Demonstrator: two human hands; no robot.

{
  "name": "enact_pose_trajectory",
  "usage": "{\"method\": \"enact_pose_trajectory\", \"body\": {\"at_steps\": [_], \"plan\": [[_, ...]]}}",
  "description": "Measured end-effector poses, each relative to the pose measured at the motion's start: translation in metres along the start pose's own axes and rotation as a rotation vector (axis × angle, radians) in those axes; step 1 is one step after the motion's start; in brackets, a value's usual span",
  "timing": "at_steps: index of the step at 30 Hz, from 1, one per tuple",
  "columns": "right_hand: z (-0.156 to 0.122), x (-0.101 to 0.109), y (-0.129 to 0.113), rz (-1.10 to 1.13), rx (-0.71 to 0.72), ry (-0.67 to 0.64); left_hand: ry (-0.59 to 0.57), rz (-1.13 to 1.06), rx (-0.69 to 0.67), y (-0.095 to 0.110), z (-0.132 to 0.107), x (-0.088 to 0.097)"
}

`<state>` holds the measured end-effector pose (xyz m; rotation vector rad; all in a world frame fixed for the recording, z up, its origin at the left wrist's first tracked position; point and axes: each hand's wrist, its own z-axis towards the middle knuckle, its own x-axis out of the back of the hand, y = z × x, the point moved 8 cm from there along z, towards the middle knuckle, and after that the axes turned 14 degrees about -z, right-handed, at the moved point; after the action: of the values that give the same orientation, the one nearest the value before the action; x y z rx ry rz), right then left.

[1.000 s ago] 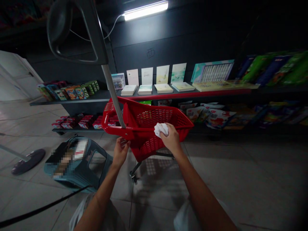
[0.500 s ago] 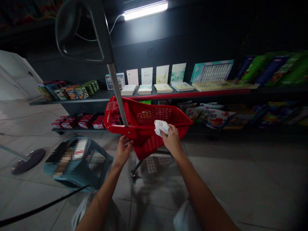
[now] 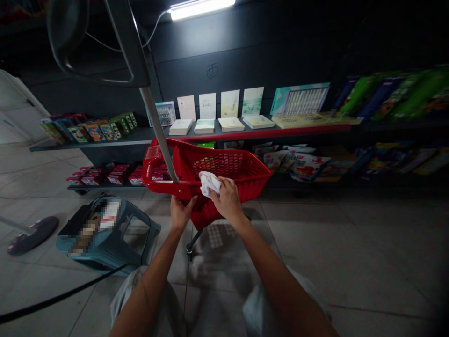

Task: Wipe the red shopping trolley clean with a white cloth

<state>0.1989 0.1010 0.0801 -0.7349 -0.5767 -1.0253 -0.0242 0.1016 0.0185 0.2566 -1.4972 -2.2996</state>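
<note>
A red rolling shopping basket (image 3: 257, 171) with slotted sides stands before me on a wheeled frame. Its grey pole (image 3: 159, 135) rises to a dark looped handle (image 3: 100, 47) at upper left. My right hand (image 3: 228, 199) pinches a crumpled white cloth (image 3: 209, 185) against the near side of the basket, by its rim. My left hand (image 3: 180, 213) grips the basket from below at its near left end. The thumb is spread to the right; the other fingers are partly hidden behind the red plastic.
Behind the basket, a dark shelf (image 3: 136, 135) carries booklets, boxes and marker sets. Snack bags (image 3: 303, 166) fill the lower level. A blue-grey stool (image 3: 140, 234) with blurred items stands at left, near a round pole base (image 3: 33, 236). A black strap (image 3: 66, 295) crosses lower left.
My right hand has moved the cloth left along the basket's near side. My left hand has closed in under the basket's edge. The whole view has shifted slightly.
</note>
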Motion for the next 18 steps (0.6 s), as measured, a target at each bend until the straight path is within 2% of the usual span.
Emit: {"method": "enact_pose_trajectory", "body": {"at_steps": [4, 6, 12, 15, 18], "plan": [[-0.003, 0.0, 0.005, 0.018, 0.052, -0.038, 0.049, 0.069, -0.157, 0.015, 0.003, 0.006], [-0.004, 0.001, 0.006, 0.019, 0.084, -0.058, 0.033, 0.062, -0.164, 0.015, 0.006, 0.007], [-0.004, -0.002, 0.011, 0.029, 0.186, -0.109, -0.112, 0.003, 0.131, -0.016, 0.011, 0.003], [-0.003, -0.006, 0.026, 0.038, 0.176, -0.112, -0.109, 0.043, 0.157, -0.018, 0.011, 0.009], [0.0, -0.007, 0.053, -0.004, 0.093, -0.113, -0.102, 0.086, 0.134, -0.012, 0.011, 0.015]]}}
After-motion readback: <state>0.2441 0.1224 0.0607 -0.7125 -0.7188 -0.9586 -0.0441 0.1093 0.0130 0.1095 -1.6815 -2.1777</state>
